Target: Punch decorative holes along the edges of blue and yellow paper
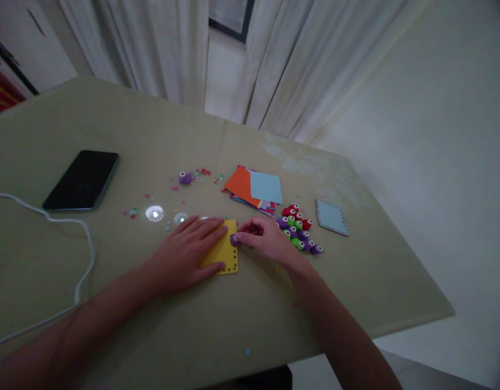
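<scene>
A yellow paper card (pixel 225 254) lies on the table with small punched holes along its lower and right edges. My left hand (pixel 188 249) is spread flat over it, palm down, and covers most of its left part. At the card's right edge, my right hand (pixel 264 238) pinches a small purple craft punch (pixel 234 239), partly hidden by the fingers. Just beyond the right hand sits a cluster of similar punches (pixel 298 227) in red, green and purple, each with an eye-like top. Another purple punch (pixel 184 177) stands farther back, beside tiny paper bits (pixel 203 171).
Coloured paper sheets (pixel 244 185), orange and light blue on top, are stacked behind the hands. A light-blue card (pixel 331 216) with edge holes lies at right. At left are a black tablet (pixel 82 180) and a white cable (pixel 87 238). Paper scraps dot the table (pixel 152 130).
</scene>
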### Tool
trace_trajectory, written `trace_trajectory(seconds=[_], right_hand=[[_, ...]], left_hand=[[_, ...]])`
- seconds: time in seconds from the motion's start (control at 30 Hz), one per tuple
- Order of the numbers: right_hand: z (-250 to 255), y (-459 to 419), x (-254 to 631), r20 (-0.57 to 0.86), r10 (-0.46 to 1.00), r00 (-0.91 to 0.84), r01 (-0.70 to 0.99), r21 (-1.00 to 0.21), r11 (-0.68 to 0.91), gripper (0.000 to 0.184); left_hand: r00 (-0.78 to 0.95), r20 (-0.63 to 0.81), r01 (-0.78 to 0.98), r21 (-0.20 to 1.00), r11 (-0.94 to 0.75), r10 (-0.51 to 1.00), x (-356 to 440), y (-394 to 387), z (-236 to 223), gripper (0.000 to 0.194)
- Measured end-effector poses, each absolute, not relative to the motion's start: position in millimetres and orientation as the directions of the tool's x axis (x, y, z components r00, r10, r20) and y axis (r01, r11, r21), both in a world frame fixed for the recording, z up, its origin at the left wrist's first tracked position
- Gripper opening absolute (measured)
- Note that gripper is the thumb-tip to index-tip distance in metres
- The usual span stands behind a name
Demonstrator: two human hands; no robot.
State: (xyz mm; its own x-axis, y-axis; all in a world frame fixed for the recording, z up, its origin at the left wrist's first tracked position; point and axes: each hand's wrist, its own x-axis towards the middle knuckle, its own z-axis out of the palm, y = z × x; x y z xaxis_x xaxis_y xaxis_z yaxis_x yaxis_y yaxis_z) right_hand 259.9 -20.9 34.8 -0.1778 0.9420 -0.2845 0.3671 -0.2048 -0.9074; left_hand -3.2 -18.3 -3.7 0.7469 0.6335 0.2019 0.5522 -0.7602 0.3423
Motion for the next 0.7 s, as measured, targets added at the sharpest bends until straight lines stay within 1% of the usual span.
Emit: trace_trajectory(seconds=[0.13, 0.3, 0.5, 0.7], right_hand=[[35.8, -22.3, 259.7, -0.302, 0.938, -0.172, 0.393, -0.894, -0.216, 0.027], [35.5, -22.5, 259.5, -0.298, 0.939, -0.170, 0.384, -0.898, -0.215, 0.029], [36.0, -20.3, 259.1, -0.300, 0.938, -0.175, 0.425, -0.882, -0.203, 0.038], [33.6, -20.6, 258.6, -0.322, 0.928, -0.186, 0.384, -0.893, -0.233, 0.039]], left_hand=[[0.742, 0.204, 0.544, 0.371, -0.752, 0.638, -2.5, -17.9, -4.3, 0.068], [0.734, 0.225, 0.536, 0.389, -0.750, 0.641, -1.3, -18.0, -3.1, 0.067], [0.734, 0.214, 0.545, 0.381, -0.747, 0.645, -0.3, -18.2, -1.5, 0.066], [0.738, 0.179, 0.563, 0.370, -0.739, 0.651, 0.1, -18.9, 0.7, 0.068]])
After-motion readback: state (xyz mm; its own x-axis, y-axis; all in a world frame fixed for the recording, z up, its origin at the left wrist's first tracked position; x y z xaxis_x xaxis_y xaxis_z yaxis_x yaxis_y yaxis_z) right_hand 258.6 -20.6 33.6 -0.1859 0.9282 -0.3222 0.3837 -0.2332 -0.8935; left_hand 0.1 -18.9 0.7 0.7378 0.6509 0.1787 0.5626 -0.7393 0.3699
